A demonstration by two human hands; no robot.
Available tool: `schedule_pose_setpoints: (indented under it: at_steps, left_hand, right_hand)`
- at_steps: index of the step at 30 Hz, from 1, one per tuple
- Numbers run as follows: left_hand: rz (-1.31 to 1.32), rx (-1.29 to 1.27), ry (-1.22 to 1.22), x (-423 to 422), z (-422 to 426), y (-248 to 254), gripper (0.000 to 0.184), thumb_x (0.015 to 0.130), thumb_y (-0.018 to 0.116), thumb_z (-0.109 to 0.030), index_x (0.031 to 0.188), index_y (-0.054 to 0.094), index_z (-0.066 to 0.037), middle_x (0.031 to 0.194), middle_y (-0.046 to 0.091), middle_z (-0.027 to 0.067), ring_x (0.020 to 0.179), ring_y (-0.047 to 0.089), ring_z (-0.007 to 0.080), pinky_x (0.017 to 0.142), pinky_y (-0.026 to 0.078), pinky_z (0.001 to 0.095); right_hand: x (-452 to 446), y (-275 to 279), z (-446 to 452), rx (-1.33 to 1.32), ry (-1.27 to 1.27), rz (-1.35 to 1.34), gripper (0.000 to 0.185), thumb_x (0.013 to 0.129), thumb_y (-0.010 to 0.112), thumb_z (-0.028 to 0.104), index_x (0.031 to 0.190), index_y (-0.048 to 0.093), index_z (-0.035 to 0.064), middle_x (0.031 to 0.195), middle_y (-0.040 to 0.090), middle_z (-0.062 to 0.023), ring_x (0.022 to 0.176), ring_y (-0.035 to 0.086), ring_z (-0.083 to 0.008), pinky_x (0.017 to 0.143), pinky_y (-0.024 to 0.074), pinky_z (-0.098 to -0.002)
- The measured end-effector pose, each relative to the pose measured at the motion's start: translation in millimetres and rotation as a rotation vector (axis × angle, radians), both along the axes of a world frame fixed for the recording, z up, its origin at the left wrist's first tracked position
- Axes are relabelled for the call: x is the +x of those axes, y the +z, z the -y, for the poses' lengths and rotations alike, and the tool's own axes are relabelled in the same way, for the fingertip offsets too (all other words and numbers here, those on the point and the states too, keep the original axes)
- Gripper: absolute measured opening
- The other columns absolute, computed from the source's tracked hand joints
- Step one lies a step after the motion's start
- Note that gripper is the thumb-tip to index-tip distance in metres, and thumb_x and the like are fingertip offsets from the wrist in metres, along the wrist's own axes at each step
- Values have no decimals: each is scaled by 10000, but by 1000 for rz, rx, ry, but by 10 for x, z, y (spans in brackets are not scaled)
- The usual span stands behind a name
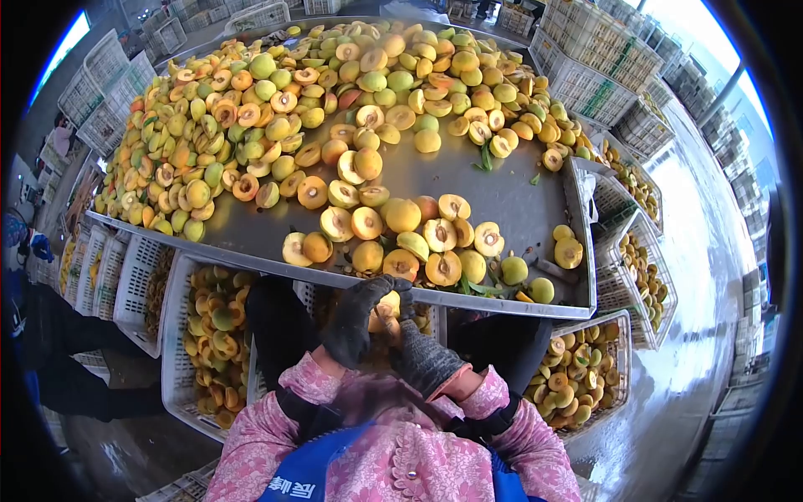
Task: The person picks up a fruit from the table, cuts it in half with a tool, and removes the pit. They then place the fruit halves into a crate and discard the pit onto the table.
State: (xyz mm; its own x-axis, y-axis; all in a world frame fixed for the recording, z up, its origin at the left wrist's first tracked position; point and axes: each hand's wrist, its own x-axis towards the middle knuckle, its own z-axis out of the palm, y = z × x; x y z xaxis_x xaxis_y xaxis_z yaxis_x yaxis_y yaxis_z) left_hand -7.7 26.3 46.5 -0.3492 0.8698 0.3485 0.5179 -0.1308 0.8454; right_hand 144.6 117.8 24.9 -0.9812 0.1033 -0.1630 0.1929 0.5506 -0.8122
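Gloved left hand and right hand hold a yellow stone fruit between them, beside the near rim of the metal sorting table, the shared grip calling for steady fingers

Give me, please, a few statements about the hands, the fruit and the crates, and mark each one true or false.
1. The left hand and right hand both wear gloves. True.
2. The hands are working over the middle of the table. False: they are at the near edge of the metal table, with a fruit piece between them.
3. Every fruit on the table is whole. False: many are cut open, showing their insides.
4. Fruit-filled crates stand at both sides of the person: a left crate and a right crate. True.
5. The fruit lies thickest at the table's near right corner. False: bare metal shows there.
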Motion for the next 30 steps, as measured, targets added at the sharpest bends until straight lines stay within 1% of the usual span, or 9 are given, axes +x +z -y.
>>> schedule_pose_setpoints:
  at_steps: [3, 6, 9, 12, 18, 21, 24, 27, 30]
  left_hand:
    - [93, -36, 52, 35, 21, -91, 407, 823, 584, -227, 1136, 492, 15, 1086, 594, 158, 997, 558, 323, 904, 414, 403]
    - [-8, -54, 116, 89, 51, -45, 343, 851, 546, -195, 1122, 505, 11, 1072, 595, 159, 992, 556, 325, 897, 418, 400]
    - [-188, -9, 229, 144, 71, -38, 299, 871, 514, -182, 1107, 524, 3, 1053, 597, 160, 981, 556, 322, 885, 424, 398]
    - [-109, -20, 191, 79, 72, -235, 293, 872, 507, -182, 1103, 534, -3, 1039, 599, 159, 971, 557, 323, 883, 424, 401]
    - [-56, -16, 217, 175, 57, 179, 297, 882, 473, -193, 1092, 543, 5, 1040, 608, 147, 967, 562, 312, 896, 420, 399]
    - [101, 7, 250, 176, 35, -33, 319, 902, 443, -223, 1077, 558, 18, 1058, 610, 142, 976, 570, 276, 897, 425, 377]
    - [596, 84, 170, 194, 10, 34, 358, 925, 414, -248, 1101, 546, 36, 1075, 605, 147, 985, 573, 238, 890, 438, 352]
    - [566, 68, 170, 162, 4, -78, 389, 944, 389, -260, 1134, 523, 52, 1050, 610, 141, 961, 580, 213, 869, 455, 331]
    - [1114, 261, 145, 258, -89, 51, 387, 944, 394, -256, 1145, 513, 54, 1035, 612, 136, 936, 585, 203, 847, 466, 318]
  right_hand:
    - [-17, 237, -2, 95, 8, -25, 630, 838, 503, 66, 1401, 219, 46, 977, 509, -191, 819, 537, -289, 727, 448, -369]
    - [-72, 534, -11, -255, -40, -42, 674, 821, 535, 90, 1401, 199, 23, 877, 495, -198, 778, 528, -322, 701, 433, -397]
    - [-28, 451, -38, -125, 35, -193, 612, 818, 530, 87, 1359, 256, 5, 839, 496, -187, 779, 533, -342, 706, 435, -394]
    - [-49, 436, -29, -108, -84, 235, 472, 806, 549, 91, 1236, 385, -13, 819, 491, -164, 786, 526, -345, 721, 437, -391]
    - [-74, 318, 94, 99, 24, -31, 326, 834, 565, 124, 1120, 476, -6, 846, 534, -131, 785, 542, -268, 712, 447, -328]
    - [-101, 506, 86, -350, -52, -25, 440, 865, 551, 202, 1233, 416, 4, 861, 573, -171, 741, 575, -277, 664, 453, -350]
    - [-73, 667, 46, -1049, -159, 135, 394, 868, 570, 195, 1205, 464, 21, 812, 568, -67, 706, 565, -159, 605, 442, -273]
    - [-80, 708, 31, -1205, -236, 291, 312, 867, 585, 192, 1122, 509, 30, 765, 553, -1, 671, 545, -83, 565, 420, -216]
    - [-63, 662, 71, -1353, -322, 415, 269, 867, 585, 215, 1062, 517, 44, 721, 531, 8, 613, 509, -68, 518, 396, -204]
